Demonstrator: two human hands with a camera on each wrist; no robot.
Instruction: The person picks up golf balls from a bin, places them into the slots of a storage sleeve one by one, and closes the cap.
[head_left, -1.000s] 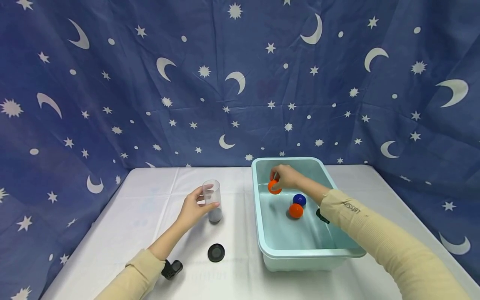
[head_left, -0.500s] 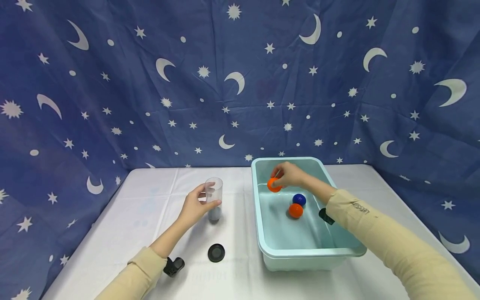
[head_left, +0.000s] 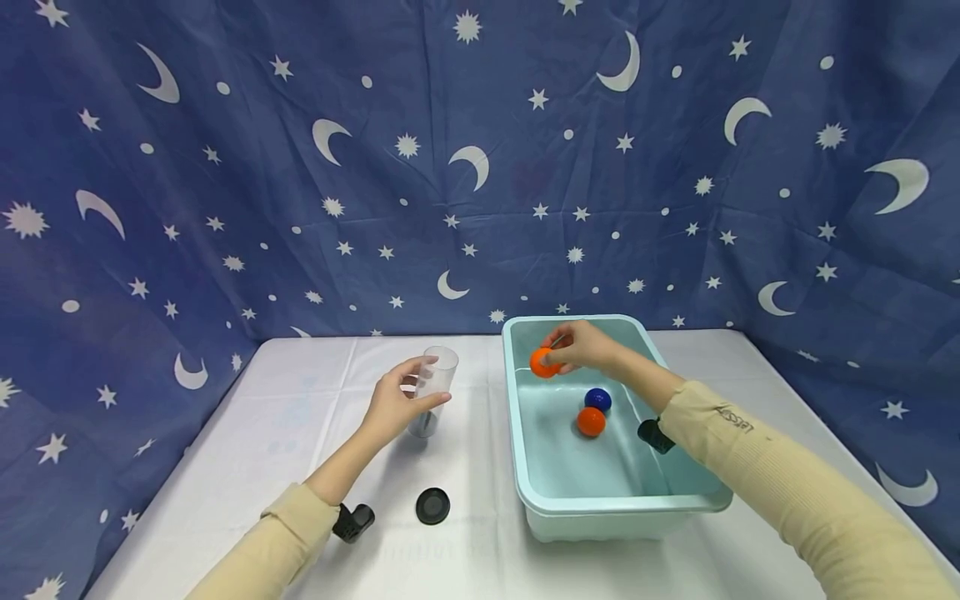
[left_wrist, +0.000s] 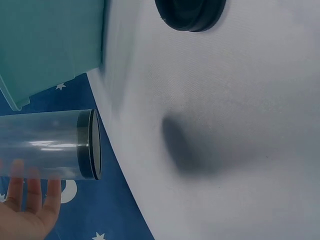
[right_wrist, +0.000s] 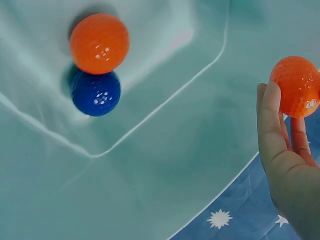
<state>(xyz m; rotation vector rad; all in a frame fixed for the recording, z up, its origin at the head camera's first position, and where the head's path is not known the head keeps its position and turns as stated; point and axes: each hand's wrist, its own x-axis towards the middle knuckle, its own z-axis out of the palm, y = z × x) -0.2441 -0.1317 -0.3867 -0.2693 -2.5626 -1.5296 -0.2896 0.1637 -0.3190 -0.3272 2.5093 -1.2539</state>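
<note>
We identify the backdrop [head_left: 495, 225] as deep blue, patterned with white crescent moons, stars, starbursts and dots. We list the tablecloth [head_left: 480, 475] as white and the plastic bin [head_left: 600, 506] as pale aqua. We record one orange golf ball [right_wrist: 295, 85] with a dimple pattern, a second orange golf ball [head_left: 591, 422] and a dark blue golf ball [right_wrist: 96, 96]. We note a colourless transparent tube [left_wrist: 42, 142] with a dark end band [left_wrist: 85, 145], a black lid [head_left: 432, 506], a cream left sleeve [head_left: 270, 546] and a cream right sleeve [head_left: 780, 483] bearing dark lettering [head_left: 733, 417].

Clear tube [left_wrist: 40, 142]: one end cut off, left wrist view
Black lid [left_wrist: 192, 12]: cropped there too
Held orange ball [head_left: 540, 364]: partly behind the right hand [head_left: 585, 346]
Sleeve lettering [head_left: 733, 417]: too small to read surely
</note>
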